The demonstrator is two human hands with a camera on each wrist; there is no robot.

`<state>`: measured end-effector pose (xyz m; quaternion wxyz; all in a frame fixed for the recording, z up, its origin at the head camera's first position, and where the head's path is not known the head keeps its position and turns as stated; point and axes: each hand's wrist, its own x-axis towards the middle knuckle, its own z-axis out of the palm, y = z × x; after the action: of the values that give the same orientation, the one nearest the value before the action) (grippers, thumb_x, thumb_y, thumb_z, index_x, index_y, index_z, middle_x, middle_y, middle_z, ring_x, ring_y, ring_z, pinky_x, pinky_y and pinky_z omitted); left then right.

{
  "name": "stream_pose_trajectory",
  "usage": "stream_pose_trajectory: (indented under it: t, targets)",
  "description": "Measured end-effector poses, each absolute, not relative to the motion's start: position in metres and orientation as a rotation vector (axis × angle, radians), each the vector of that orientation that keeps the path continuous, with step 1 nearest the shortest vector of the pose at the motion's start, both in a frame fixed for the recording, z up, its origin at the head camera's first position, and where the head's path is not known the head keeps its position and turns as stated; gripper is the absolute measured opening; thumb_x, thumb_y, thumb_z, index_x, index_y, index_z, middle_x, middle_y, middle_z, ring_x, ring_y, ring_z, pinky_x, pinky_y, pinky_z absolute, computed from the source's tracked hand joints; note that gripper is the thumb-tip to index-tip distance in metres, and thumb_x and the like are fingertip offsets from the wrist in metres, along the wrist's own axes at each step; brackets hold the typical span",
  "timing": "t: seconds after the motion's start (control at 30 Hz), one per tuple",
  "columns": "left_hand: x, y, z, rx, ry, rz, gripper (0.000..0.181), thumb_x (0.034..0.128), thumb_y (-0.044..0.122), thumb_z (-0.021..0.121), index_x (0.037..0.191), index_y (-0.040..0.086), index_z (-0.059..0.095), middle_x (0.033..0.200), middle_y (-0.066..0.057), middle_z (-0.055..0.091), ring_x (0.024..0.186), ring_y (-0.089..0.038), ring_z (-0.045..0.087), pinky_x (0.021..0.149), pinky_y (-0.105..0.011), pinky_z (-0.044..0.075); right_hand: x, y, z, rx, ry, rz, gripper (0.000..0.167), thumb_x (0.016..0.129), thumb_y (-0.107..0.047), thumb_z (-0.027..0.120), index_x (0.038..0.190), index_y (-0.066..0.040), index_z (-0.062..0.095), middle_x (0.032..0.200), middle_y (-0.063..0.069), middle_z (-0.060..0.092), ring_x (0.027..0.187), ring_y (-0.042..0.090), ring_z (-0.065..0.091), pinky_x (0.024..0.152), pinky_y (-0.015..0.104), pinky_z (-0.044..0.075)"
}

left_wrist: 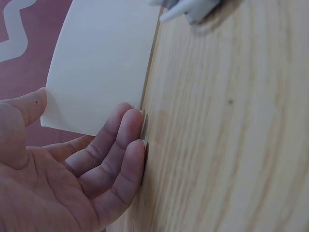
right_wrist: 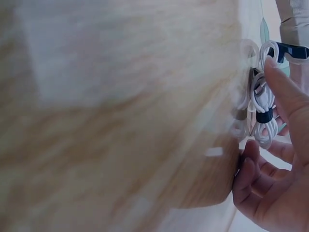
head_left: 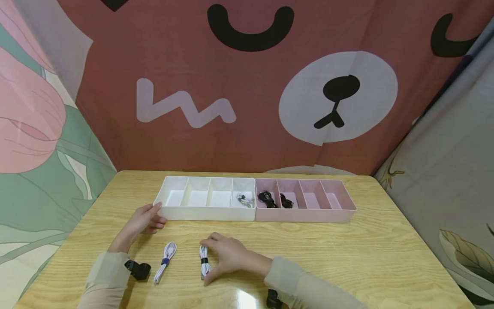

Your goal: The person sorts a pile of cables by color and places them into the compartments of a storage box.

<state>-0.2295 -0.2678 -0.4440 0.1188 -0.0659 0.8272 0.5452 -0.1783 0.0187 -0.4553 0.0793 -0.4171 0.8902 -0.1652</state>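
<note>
My left hand (head_left: 142,222) grips the left end of a white divided box (head_left: 208,213), thumb at its upper edge and the other fingers curled low against it near the tabletop. Over a coiled white cable (head_left: 204,262) with a black strap spreads my right hand (head_left: 233,256); its thumb is by the near end and its fingers by the far end. In the right wrist view a gap shows between thumb and fingers, with the coiled cable beside them. Between the hands lies another coiled white cable (head_left: 166,262), bound with a blue-purple strap.
A pink divided box (head_left: 305,216) adjoins the white one on its right. Black coiled cables (head_left: 267,198) lie in its two leftmost compartments. A whitish cable (head_left: 244,200) sits in the white box's rightmost compartment. Behind the wooden table (head_left: 366,257) hangs a printed curtain (head_left: 247,146).
</note>
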Motion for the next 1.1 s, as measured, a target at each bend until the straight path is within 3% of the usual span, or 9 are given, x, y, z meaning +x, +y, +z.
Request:
stream_pose_trajectory:
  t: [0.33,0.67,0.9,0.97,1.1]
  targets:
    - [-0.2299,-0.2678,-0.4448,-0.197,2.422,1.594,0.068,0.0941,0.052,0.033,0.122,-0.01,0.036,0.079,-0.005,0.064,0.068,-0.014,0.061,0.059,-0.03,0.051,-0.1768,0.0133,-0.4524,-1.22,2.669,-0.398,0.092,0.056,-0.059,0.077,0.132,-0.018,0.044,0.119,-0.002,0.047,0.087,0.006,0.053,0.068,0.02,0.041]
    - [-0.2302,-0.2676,-0.4442,-0.204,2.425,1.59,0.067,0.0945,0.051,0.033,0.123,-0.01,0.035,0.079,-0.005,0.064,0.068,-0.015,0.061,0.059,-0.031,0.051,-0.1744,0.0151,-0.4488,-1.216,2.673,-0.429,0.086,0.06,-0.047,0.081,0.131,-0.015,0.045,0.116,-0.003,0.053,0.095,0.008,0.054,0.076,0.023,0.044]
    - [-0.2302,-0.2675,-0.4438,-0.204,2.428,1.586,0.068,0.0944,0.051,0.033,0.123,-0.01,0.035,0.079,-0.005,0.064,0.068,-0.015,0.061,0.059,-0.031,0.051,-0.1725,0.0167,-0.4475,-1.191,2.668,-0.462,0.088,0.063,-0.042,0.081,0.135,-0.015,0.04,0.129,0.001,0.051,0.113,0.015,0.05,0.089,0.032,0.042]
    - [-0.2301,-0.2674,-0.4438,-0.209,2.424,1.589,0.068,0.0942,0.051,0.033,0.123,-0.01,0.035,0.079,-0.005,0.064,0.068,-0.014,0.061,0.059,-0.031,0.051,-0.1727,0.0169,-0.4474,-1.191,2.657,-0.485,0.087,0.063,-0.04,0.082,0.135,-0.014,0.04,0.123,0.0,0.055,0.106,0.012,0.053,0.085,0.028,0.043]
    - [-0.2298,-0.2673,-0.4441,-0.216,2.419,1.591,0.067,0.0942,0.051,0.033,0.122,-0.009,0.035,0.079,-0.005,0.064,0.068,-0.014,0.061,0.059,-0.031,0.051,-0.1741,0.0169,-0.4468,-1.179,2.608,-0.563,0.085,0.063,-0.033,0.083,0.134,-0.013,0.04,0.088,-0.01,0.06,0.074,0.001,0.053,0.064,0.017,0.042]
